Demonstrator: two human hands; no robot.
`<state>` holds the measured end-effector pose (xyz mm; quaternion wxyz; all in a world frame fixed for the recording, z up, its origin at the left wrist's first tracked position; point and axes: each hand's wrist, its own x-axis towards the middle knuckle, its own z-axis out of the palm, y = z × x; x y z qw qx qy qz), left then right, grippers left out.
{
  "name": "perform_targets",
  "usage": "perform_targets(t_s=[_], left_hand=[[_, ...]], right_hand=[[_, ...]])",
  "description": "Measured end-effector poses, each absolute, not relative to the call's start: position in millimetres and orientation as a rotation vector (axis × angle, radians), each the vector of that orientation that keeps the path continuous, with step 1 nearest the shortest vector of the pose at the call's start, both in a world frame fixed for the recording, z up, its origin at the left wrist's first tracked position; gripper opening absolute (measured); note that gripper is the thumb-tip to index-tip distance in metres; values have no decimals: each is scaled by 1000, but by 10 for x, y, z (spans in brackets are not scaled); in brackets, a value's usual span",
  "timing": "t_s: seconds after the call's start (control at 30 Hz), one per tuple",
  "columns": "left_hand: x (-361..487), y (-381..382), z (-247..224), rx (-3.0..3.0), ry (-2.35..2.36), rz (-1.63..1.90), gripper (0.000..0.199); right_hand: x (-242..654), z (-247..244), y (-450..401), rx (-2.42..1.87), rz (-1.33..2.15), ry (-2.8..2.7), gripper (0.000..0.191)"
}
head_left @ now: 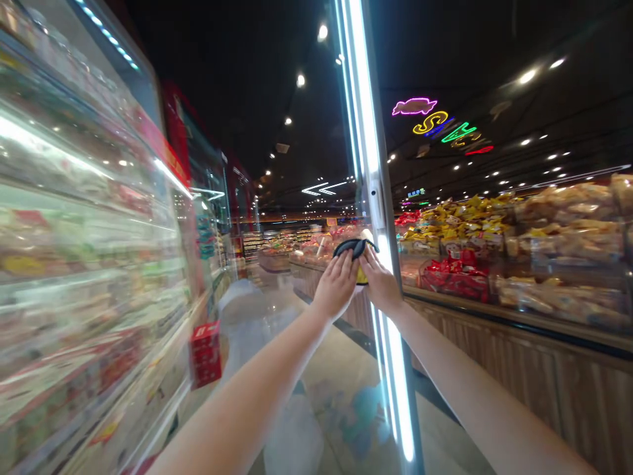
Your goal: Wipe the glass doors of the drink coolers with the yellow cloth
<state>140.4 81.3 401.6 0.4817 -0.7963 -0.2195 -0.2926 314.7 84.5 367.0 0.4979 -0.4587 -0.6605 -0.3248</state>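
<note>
Both arms reach forward to a glass door (297, 343) edged by a tall lit frame (390, 356). My left hand (337, 285) lies on a dark and yellow cloth (357, 249), its fingers pointing up and pressed together against the glass. Beside it, my right hand (382, 285) rests on the cloth's right side, near the lit frame. The two hands nearly meet over the cloth, which is bunched between them. A pale metal handle (376, 204) sits on the frame above the hands.
Blurred lit shelves (93, 264) of packaged goods run along the left. A red box (206, 354) hangs at their edge. On the right, a wood-sided counter (519, 356) holds red bags (455, 276) and yellow packets (465, 218). Neon signs (431, 123) glow overhead.
</note>
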Motion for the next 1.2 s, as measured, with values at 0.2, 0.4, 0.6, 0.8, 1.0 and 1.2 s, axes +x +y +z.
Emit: perform_targets(t_s=[0.2, 0.4, 0.6, 0.8, 1.0, 1.2], left_hand=[[1134, 854, 4642, -1916, -590, -824, 56], [488, 722, 3901, -1862, -563, -782, 59], [588, 716, 4115, -1879, -556, -694, 54], [-86, 651, 4519, -1810, -606, -797, 58], [-610, 458, 3908, -1782, -599, -754, 63], [-516, 518, 4295, -1763, -606, -693, 54]], right_hand=[[2742, 4413, 958, -994, -738, -1547, 76], [2391, 3711, 765, -946, -857, -1785, 69], [2359, 3816, 803, -1039, -769, -1577, 63], [1622, 4289, 838, -894, -799, -1509, 60], [1388, 3798, 628, -813, -925, -1743, 61], [1312, 4087, 667, -910, -837, -1576, 61]])
